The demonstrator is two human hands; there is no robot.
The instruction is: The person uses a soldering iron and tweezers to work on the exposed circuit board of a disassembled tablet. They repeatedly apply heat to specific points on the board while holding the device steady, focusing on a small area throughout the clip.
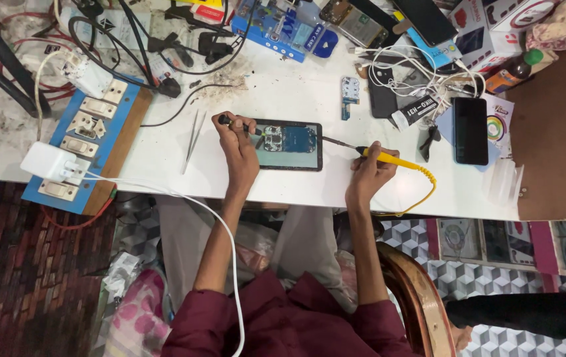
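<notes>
A small phone circuit board (289, 139) lies on a dark tablet-like slab (316, 155) at the middle of the white table (283, 92). My left hand (238, 149) grips a thin black probe (232, 122) whose tip touches the board's left end. My right hand (370, 170) holds a yellow-handled probe (389, 158); its long metal tip reaches toward the board's right edge. A coiled yellow lead (428, 182) hangs from that handle over the table's front edge.
Steel tweezers (193, 140) lie left of the board. A blue switch-and-socket panel (91, 132) with a white charger (50, 163) sits at the left. Black phones (470, 130), a small blue board (350, 92), white cables and boxes crowd the right and back. A wooden chair (422, 297) is below.
</notes>
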